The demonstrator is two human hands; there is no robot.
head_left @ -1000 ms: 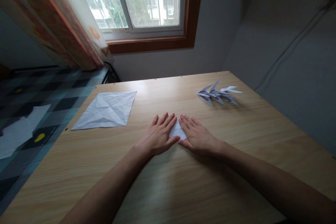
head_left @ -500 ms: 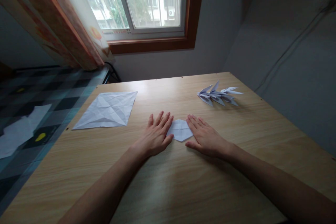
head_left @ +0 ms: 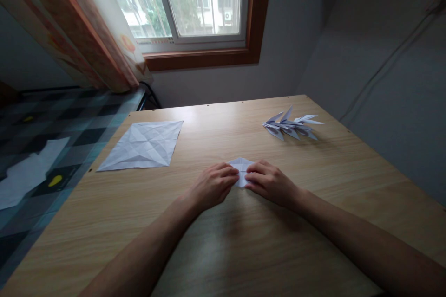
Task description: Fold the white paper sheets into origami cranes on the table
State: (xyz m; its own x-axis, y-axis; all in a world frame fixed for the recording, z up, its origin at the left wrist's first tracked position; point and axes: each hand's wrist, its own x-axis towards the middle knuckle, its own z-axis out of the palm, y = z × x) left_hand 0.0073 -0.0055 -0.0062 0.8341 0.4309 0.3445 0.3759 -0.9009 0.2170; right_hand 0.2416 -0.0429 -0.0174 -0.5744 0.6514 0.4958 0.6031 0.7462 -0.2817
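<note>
A small folded piece of white paper (head_left: 241, 163) lies on the wooden table (head_left: 223, 250) between my hands. My left hand (head_left: 215, 184) grips its left side, with fingers curled and thumb drawn in. On the paper's right side, my right hand (head_left: 272, 182) pinches it in the same way. Fingers cover both side edges of the paper, while its top point, middle and lower tip show. Creases run across the visible part.
A creased white paper sheet (head_left: 146, 144) lies flat at the table's back left. Several folded paper pieces joined in a spiky row (head_left: 291, 126) rest at the back right. Left of the table, more white paper (head_left: 28, 174) lies on a checked cloth (head_left: 104, 106).
Both hands were stretched out flat at the paper's sides. Their fingers have now curled inward and closed on its left and right edges. The paper has barely moved.
</note>
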